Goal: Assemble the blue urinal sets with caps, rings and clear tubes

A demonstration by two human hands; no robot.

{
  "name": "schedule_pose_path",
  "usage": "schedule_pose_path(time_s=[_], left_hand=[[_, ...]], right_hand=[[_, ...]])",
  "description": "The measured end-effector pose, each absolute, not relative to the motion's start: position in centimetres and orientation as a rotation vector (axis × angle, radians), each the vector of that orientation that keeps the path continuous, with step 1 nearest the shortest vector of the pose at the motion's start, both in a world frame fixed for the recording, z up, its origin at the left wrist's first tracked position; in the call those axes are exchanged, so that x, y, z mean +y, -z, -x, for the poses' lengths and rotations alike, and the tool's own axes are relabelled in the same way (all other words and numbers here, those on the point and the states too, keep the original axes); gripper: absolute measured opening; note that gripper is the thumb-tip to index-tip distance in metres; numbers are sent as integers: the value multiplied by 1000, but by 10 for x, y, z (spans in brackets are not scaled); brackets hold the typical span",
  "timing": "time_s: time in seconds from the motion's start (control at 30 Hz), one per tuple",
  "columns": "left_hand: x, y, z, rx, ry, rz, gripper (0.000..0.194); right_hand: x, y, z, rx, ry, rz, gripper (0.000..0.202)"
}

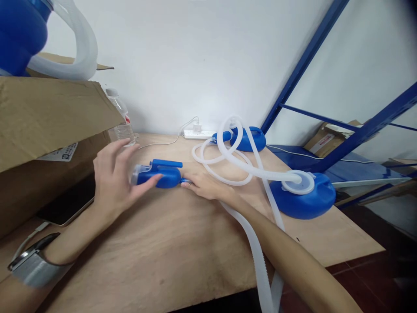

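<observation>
A blue plastic funnel-shaped handpiece (164,177) with a flat blue handle bar and a clear cap (137,173) lies on its side on the wooden tabletop. My left hand (117,174) is spread open over the clear end, slightly blurred; the thumb overlaps the blue body, and whether it touches I cannot tell. At the opposite end, my right hand (203,184) is closed on the neck of the handpiece, where a translucent corrugated hose (249,230) seems to join. That joint is mostly hidden by the fingers. The hose trails down over the table's front edge.
To the right stands a blue bottle (306,200) with a white lid and hose; another blue bottle (250,139) lies behind. A power strip (198,134) sits by the wall. Left are a cardboard box (58,117), a water bottle (122,117) and a phone (70,202).
</observation>
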State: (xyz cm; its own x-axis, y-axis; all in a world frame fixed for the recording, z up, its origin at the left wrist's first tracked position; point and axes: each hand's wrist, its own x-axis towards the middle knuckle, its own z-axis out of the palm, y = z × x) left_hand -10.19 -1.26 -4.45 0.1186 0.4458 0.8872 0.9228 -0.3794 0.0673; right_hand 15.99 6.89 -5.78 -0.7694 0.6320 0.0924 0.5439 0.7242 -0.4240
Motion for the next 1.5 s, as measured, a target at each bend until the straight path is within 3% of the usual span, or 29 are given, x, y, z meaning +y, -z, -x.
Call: schedule_pose_path(time_s=[0.27,0.43,0.53,0.73,0.93,1.1,1.17,1.3,1.5], left_hand=[[2,45,100,-2193,1634,2130,54],[1,41,95,-2276,2156,2059,45],[1,42,92,-2294,2247,1982,45],[-13,42,82,-2192,2115,1937,50],[-21,47,84,-1490,1729,2072,57],[-21,51,88,-976,1528,2182,81],[-20,51,88,-907,1455,2180,82],[-15,52,89,-1151,1564,2216,66],[-5,61,91,-1790,1720,2065,59]], right_hand=[[65,42,-162,-2690,-519,935,24],[63,37,-159,-2613,-702,867,27],[61,31,-160,-2560,-759,855,32],[61,27,-164,-2508,-880,798,32],[64,24,-170,-2473,-1074,714,32],[71,23,-179,-2281,-1512,646,42],[72,25,-181,-2169,-1705,684,42],[72,28,-179,-2095,-1805,859,38],[70,27,-176,-2291,-1409,894,37]])
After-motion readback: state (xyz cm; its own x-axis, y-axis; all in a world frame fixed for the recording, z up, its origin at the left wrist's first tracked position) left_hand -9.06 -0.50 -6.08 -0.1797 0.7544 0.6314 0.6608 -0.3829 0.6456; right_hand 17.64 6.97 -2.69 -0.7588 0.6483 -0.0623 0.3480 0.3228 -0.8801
